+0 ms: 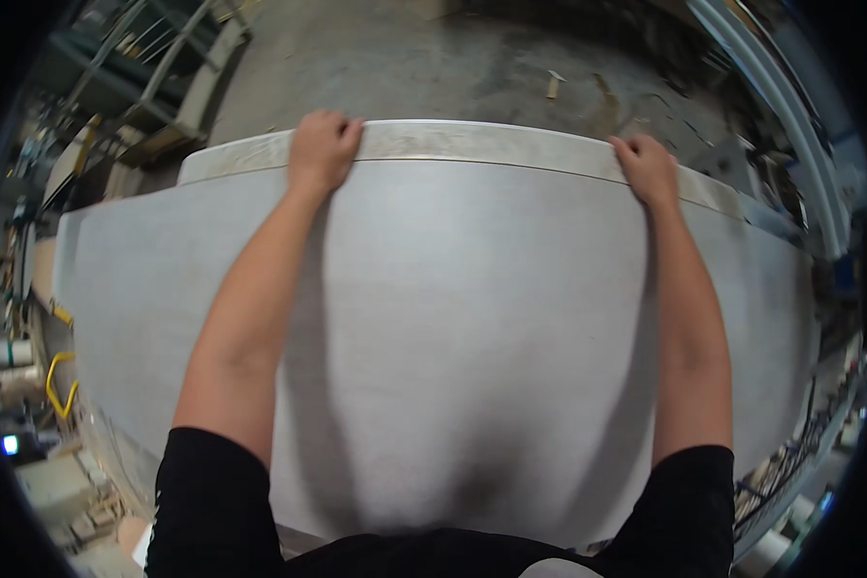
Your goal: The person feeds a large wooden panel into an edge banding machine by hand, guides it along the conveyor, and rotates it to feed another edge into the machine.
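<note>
A large pale grey-white panel (482, 279) spreads flat in front of my body, filling most of the view. Along its far side runs a long, narrow beige strip (472, 145) with a worn, smudged surface; I cannot tell whether it is part of the panel or a separate board. My left hand (324, 152) is closed over the strip left of the middle, its fingers curled at the far edge. Farther right, my right hand (648, 169) grips the same edge, thumb pointing inward. The fingertips of both hands are hidden beyond the edge.
Beyond the panel lies a concrete floor (376, 67) with a small yellowish scrap (553, 87) on it. A metal frame (159, 87) stands at the far left. A yellow handle-like bar (56, 385) is beside the panel's left edge. A long metal rail (785, 106) runs at the right.
</note>
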Demonstrator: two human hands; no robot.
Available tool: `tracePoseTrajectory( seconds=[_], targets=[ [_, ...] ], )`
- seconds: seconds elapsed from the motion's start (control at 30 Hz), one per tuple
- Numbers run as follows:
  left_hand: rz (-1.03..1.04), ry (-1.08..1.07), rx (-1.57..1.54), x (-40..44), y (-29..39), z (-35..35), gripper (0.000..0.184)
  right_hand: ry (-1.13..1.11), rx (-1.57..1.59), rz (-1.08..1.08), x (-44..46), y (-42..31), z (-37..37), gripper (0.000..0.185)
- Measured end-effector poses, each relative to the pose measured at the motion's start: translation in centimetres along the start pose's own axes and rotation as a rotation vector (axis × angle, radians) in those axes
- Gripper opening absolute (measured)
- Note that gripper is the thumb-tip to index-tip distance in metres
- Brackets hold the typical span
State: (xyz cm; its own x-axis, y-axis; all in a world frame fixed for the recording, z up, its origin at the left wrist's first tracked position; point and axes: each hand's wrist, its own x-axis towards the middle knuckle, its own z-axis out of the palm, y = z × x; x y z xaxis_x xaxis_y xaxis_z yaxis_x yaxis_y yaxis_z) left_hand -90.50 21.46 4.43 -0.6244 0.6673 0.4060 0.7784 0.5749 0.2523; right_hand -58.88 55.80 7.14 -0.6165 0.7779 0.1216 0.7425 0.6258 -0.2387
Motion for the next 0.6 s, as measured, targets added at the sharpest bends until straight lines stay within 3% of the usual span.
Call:
tracePoseTrajectory(
  seconds=[0.17,0.27,0.33,0.6],
  targets=[
    [-0.100,-0.070,0.095,-0.3,0.2,-0.2,0.042,0.036,0.023,-0.078,0.4,0.4,0.7,0.048],
    [-0.047,-0.020,0.113,-0.2,0.1,0.1,0.048,0.016,-0.002,-0.086,0.3,0.2,0.3,0.051],
    [-0.138,-0.179,0.050,-0.1,0.5,-0.7,0.050,-0.050,-0.030,-0.099,0.3,0.3,0.2,0.053],
    [-0.215,-0.231,-0.014,0.0,1.6,-2.5,0.055,-0.054,-0.002,-0.074,0.2,-0.1,0.2,0.056]
  ],
)
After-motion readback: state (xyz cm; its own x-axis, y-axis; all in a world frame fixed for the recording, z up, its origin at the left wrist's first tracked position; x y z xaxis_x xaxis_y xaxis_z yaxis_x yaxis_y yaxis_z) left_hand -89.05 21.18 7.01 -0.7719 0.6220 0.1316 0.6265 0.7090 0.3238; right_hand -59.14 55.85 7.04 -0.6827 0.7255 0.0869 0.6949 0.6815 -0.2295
